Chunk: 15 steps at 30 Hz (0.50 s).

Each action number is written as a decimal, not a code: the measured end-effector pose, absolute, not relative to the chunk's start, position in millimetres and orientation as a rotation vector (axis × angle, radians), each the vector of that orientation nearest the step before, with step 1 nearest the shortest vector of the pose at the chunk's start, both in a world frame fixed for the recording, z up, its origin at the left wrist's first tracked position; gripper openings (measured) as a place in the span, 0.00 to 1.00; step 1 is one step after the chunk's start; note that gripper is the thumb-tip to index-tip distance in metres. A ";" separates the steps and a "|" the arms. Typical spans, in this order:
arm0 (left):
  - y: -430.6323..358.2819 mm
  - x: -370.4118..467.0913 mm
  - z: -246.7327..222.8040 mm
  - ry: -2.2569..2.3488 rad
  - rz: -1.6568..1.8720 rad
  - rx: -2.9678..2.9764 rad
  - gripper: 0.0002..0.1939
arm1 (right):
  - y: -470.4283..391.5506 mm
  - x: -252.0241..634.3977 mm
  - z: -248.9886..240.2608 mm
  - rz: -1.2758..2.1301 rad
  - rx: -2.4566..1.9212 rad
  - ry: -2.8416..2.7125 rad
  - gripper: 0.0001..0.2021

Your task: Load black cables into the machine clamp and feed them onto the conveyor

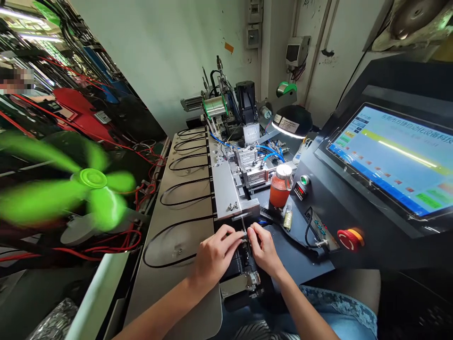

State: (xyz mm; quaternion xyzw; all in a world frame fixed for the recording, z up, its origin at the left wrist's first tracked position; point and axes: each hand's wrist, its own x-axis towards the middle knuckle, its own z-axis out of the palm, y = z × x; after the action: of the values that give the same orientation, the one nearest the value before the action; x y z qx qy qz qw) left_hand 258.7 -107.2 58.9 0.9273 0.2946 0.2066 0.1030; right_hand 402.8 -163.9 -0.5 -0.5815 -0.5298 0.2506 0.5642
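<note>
My left hand (pixel 215 251) is closed, thumb and fingers pressed together at the near end of a metal feed track (pixel 225 189). Close beside it on the right, my right hand (pixel 264 250) has its fingers bent into a pinch at the same spot. What sits between the fingertips is too small to make out. Below the hands is a small metal fixture (pixel 252 279) at the machine's front. Several looped black cables (pixel 155 236) lie across the flat metal plate (pixel 170 283) on the left, their ends at the track's edge.
A red-orange jar (pixel 281 186) and a small bottle (pixel 288 217) stand right of the track. Solder wire spools (pixel 215 107) and a lamp (pixel 292 120) are behind. On the right are a touchscreen (pixel 396 156) and red stop button (pixel 350 239). A green fan (pixel 92 178) spins at left; a person is beyond.
</note>
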 end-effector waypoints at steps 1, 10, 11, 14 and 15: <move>-107.4 256.5 58.0 0.797 0.643 2.801 0.11 | -163.7 402.4 -0.8 0.595 -1.365 -1.237 0.14; -107.5 261.5 65.1 0.376 0.636 3.298 0.14 | -163.8 401.3 -7.0 0.634 -1.380 -1.181 0.16; -106.7 261.0 65.7 0.405 0.621 3.267 0.14 | -165.1 403.1 -7.0 0.634 -1.384 -1.181 0.16; -102.5 256.3 66.7 0.557 0.576 3.062 0.11 | -171.7 410.1 -3.1 0.588 -1.415 -1.197 0.15; -100.8 254.2 67.1 0.614 0.558 2.994 0.10 | -174.5 412.0 -0.7 0.535 -1.429 -1.228 0.13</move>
State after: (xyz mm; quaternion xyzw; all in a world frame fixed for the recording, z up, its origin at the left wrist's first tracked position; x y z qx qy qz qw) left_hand 254.2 -100.8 67.1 0.9635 0.1978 0.1795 0.0174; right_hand 412.0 -174.5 -0.7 -0.6056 -0.5205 0.2267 0.5577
